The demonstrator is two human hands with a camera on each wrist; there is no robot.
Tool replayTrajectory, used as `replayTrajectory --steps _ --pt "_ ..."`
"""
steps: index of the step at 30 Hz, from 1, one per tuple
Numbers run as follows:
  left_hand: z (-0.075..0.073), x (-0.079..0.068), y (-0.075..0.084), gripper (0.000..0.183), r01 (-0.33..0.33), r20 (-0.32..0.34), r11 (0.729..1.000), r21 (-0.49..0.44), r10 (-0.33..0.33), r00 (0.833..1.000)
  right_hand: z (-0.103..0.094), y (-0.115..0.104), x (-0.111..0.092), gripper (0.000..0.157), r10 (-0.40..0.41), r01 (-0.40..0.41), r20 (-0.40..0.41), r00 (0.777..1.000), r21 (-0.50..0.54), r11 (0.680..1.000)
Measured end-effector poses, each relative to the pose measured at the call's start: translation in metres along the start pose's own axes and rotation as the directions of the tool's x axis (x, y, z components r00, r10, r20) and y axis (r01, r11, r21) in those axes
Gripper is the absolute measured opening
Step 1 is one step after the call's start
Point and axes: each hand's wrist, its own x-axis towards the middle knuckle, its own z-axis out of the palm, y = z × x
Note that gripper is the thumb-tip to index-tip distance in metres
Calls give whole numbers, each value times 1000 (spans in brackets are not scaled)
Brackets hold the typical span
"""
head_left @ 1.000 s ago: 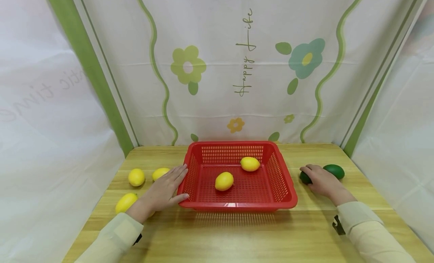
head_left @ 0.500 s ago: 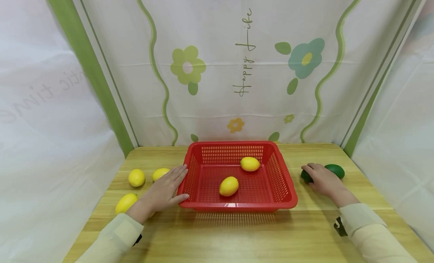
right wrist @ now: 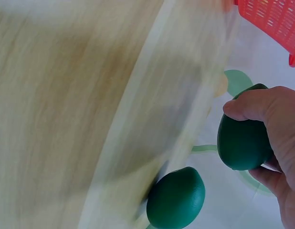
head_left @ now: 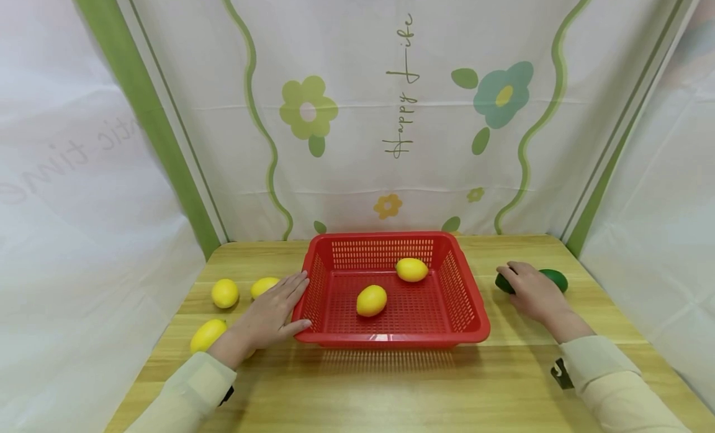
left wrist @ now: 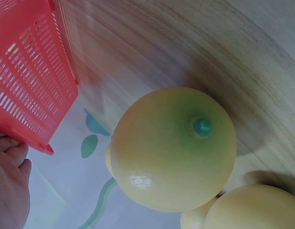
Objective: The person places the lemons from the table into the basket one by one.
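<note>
Yellow shows left of my left hand (head_left: 270,315): a back lemon (head_left: 225,293), a front lemon (head_left: 208,335) nearer my wrist, and a part-covered lemon (head_left: 261,287) beside my fingers. That hand grasps nothing; its straight fingers rest on the left rim of the red basket (head_left: 391,338). Between my hands, inside it, sit a near lemon (head_left: 371,301) and a far lemon (head_left: 412,270). The basket lies left of my right hand (head_left: 533,293), a bare gap apart. This hand grips the pointed green fruit (right wrist: 243,143) between thumb and fingers, on its basket side, the long axis crossing under my thumb; my left hand is well apart from it. Whether it clears the wooden table (head_left: 391,396), I can't fairly tell. The second green fruit (head_left: 555,280) lies ungripped just right of my right hand.
</note>
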Motion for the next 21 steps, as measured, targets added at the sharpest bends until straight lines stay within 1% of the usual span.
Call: replayTrajectory --steps 5,9,16,21 --pt "1 0 -1 79 -4 -8 1000 3 4 1000 -5 -3 4 58 -6 4 -43 999 -35 999" --pt "2 0 -1 79 -1 -8 1000 7 1 1000 -11 -6 6 57 -35 29 -96 995 -61 998" --pt "2 0 -1 79 3 -7 1000 3 -3 1000 -20 -13 13 57 -112 96 -185 976 -93 991" --pt "2 1 -1 79 4 -6 1000 -1 -5 1000 -28 -16 17 59 -145 122 -222 964 -116 986"
